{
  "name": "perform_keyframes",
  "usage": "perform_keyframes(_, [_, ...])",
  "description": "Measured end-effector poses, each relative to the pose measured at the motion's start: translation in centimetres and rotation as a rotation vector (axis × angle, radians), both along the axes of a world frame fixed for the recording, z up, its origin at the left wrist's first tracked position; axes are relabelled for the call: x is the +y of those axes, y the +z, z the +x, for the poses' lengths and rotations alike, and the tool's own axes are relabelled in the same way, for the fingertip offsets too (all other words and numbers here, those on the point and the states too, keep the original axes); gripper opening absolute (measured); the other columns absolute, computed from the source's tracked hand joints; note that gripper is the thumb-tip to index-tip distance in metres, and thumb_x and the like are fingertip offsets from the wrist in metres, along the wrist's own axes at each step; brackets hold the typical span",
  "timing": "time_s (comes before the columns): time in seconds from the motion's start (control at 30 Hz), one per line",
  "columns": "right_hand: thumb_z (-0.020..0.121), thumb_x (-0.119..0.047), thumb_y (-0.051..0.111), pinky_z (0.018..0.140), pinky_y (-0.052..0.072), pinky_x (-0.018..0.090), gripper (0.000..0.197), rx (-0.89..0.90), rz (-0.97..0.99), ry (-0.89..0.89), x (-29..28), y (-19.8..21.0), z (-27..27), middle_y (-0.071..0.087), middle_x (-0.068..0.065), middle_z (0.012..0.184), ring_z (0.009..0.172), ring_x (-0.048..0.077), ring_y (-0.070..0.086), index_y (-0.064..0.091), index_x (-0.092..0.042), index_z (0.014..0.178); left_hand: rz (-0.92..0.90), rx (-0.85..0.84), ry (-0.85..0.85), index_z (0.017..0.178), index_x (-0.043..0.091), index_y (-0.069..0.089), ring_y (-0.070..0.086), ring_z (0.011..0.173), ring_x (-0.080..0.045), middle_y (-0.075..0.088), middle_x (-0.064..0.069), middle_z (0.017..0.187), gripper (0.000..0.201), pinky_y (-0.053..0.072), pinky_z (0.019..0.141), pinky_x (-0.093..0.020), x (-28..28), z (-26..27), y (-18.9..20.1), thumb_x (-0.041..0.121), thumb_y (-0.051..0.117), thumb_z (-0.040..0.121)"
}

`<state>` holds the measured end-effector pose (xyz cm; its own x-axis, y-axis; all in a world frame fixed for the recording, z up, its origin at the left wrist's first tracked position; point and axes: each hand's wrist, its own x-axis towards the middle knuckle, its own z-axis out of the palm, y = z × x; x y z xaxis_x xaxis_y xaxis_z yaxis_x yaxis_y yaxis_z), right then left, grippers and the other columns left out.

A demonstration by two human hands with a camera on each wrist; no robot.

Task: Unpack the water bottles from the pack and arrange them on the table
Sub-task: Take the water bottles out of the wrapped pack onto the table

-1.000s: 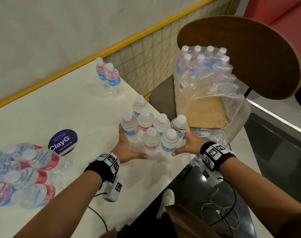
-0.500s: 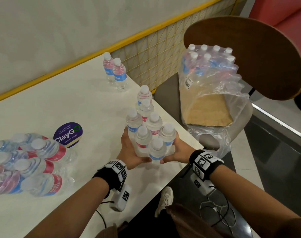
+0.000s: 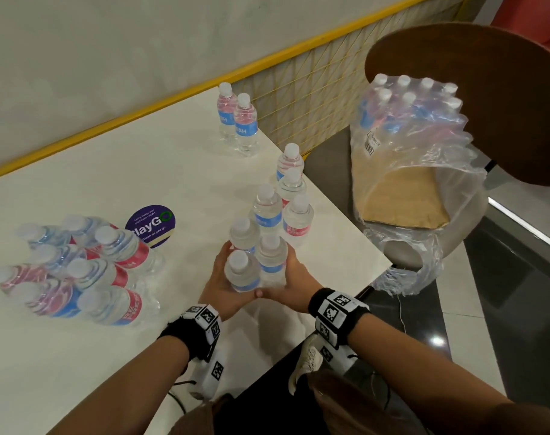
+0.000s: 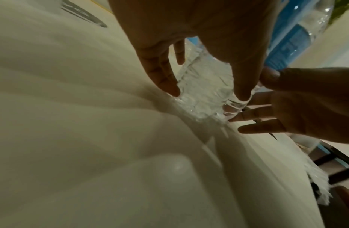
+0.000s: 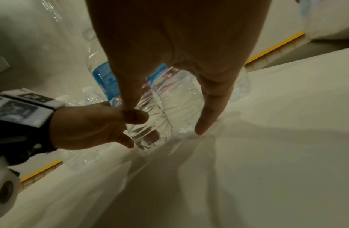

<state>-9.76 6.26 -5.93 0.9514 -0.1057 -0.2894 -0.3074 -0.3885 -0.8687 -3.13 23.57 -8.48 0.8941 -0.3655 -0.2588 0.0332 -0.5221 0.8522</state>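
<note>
Three upright water bottles (image 3: 240, 273) with white caps stand together near the table's front edge. My left hand (image 3: 219, 277) cups them from the left and my right hand (image 3: 294, 279) from the right, thumbs meeting in front. In the left wrist view my left hand (image 4: 208, 92) presses fairly straight fingers against a clear bottle (image 4: 202, 92). The right wrist view shows my right hand (image 5: 166, 118) arched over a bottle (image 5: 169, 98). Several more bottles (image 3: 298, 215) stand just behind. The plastic-wrapped pack (image 3: 408, 120) sits on a chair.
Two bottles (image 3: 237, 120) stand at the far table edge. Several bottles (image 3: 88, 271) lie in a heap at the left beside a round purple sticker (image 3: 151, 222). The white table (image 3: 126, 158) ends at the right, where the chair (image 3: 487, 73) stands with torn wrap hanging.
My hands have come closer together and toward me, now cupping only the three nearest bottles. The rest of the cluster stays behind them.
</note>
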Motion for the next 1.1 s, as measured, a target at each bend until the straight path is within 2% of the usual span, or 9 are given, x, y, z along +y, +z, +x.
perform_keyframes(0.13, [0.078,-0.026,0.074,0.112,0.033,0.039,0.098,-0.022,0.01,0.102,2.3,0.2,1.6,0.032,0.001,0.15,0.136,0.02,0.037,0.006,-0.018,0.149,0.052,0.037,0.176,0.139,0.016,0.037,0.052,0.113,-0.012,0.052,0.007,0.121,0.107,0.044,0.098,-0.03,2.1,0.5,0.1,0.035,0.09,0.048])
perform_keyframes(0.3, [0.084,-0.011,0.067,0.095,0.037,0.018,0.092,0.024,0.077,0.176,4.5,1.3,3.1,0.036,-0.009,0.139,0.12,0.008,0.042,0.003,-0.02,0.15,0.153,-0.026,0.359,0.135,0.013,0.038,0.051,0.122,-0.028,0.052,-0.009,0.133,0.099,0.043,0.104,-0.043,3.8,1.3,-0.4,0.051,0.085,0.056])
perform_keyframes(0.43, [0.086,-0.027,0.065,0.086,0.048,0.027,0.06,0.3,-0.049,0.148,2.3,1.1,3.0,0.056,0.005,0.126,0.106,0.02,0.059,0.037,-0.021,0.139,0.21,0.256,0.486,0.141,0.001,0.015,0.051,0.118,-0.034,0.043,-0.018,0.137,0.096,0.047,0.093,-0.039,3.3,1.1,0.2,0.032,0.077,0.076])
perform_keyframes(0.5, [0.084,-0.028,0.067,0.075,0.054,0.03,0.036,0.439,-0.096,0.102,-0.6,0.6,2.7,0.066,0.006,0.098,0.08,0.017,0.063,0.057,-0.016,0.116,0.187,0.477,0.514,0.14,-0.005,0.02,0.062,0.093,-0.032,0.051,-0.019,0.12,0.089,0.056,0.071,-0.038,2.7,1.1,0.9,0.031,0.074,0.079])
perform_keyframes(0.57, [0.082,-0.027,0.069,0.062,0.052,0.026,0.025,0.543,-0.118,0.052,-3.8,0.7,2.2,0.064,0.001,0.078,0.068,0.014,0.06,0.059,-0.016,0.101,0.327,0.59,0.369,0.113,-0.008,0.048,0.059,0.052,-0.022,0.059,-0.017,0.08,0.056,0.05,0.047,-0.026,2.3,1.2,1.9,0.032,0.071,0.082])
perform_keyframes(0.7, [0.079,-0.024,0.073,0.059,0.048,0.024,0.036,0.578,-0.124,-0.055,-7.9,1.2,1.6,0.063,0.005,0.086,0.073,0.017,0.058,0.054,-0.016,0.109,0.542,0.651,-0.112,0.091,-0.002,0.052,0.06,0.043,-0.016,0.062,-0.006,0.047,0.032,0.048,0.044,-0.02,0.1,0.0,3.9,0.028,0.064,0.088])
perform_keyframes(0.87, [0.075,-0.019,0.077,0.068,0.051,0.032,0.068,0.461,-0.062,-0.189,-7.6,0.7,1.8,0.057,0.011,0.112,0.089,0.024,0.058,0.04,-0.017,0.132,0.413,0.316,-0.656,0.084,0.011,0.06,0.058,0.052,-0.008,0.065,0.001,0.069,0.016,0.045,0.05,-0.017,-6.1,-0.2,10.3,0.027,0.061,0.089])
perform_keyframes(1.0, [0.069,-0.015,0.082,0.103,0.042,0.043,0.106,0.291,-0.052,-0.274,-7.5,1.4,2.9,0.037,0.016,0.143,0.13,0.029,0.041,0.012,-0.02,0.149,0.088,-0.268,-0.482,0.091,0.014,0.066,0.054,0.071,-0.009,0.059,0.003,0.081,0.01,0.046,0.073,-0.027,-10.9,2.4,14.7,0.016,0.066,0.081])
perform_keyframes(1.1, [0.067,-0.011,0.084,0.107,0.034,0.037,0.123,0.191,0.021,-0.255,-8.0,3.1,3.9,0.022,0.01,0.152,0.141,0.026,0.025,-0.006,-0.021,0.15,0.208,-0.657,-0.415,0.112,0.026,0.059,0.043,0.113,-0.018,0.049,0.001,0.118,0.041,0.042,0.09,-0.033,-12.9,5.1,16.2,0.045,0.067,0.077])
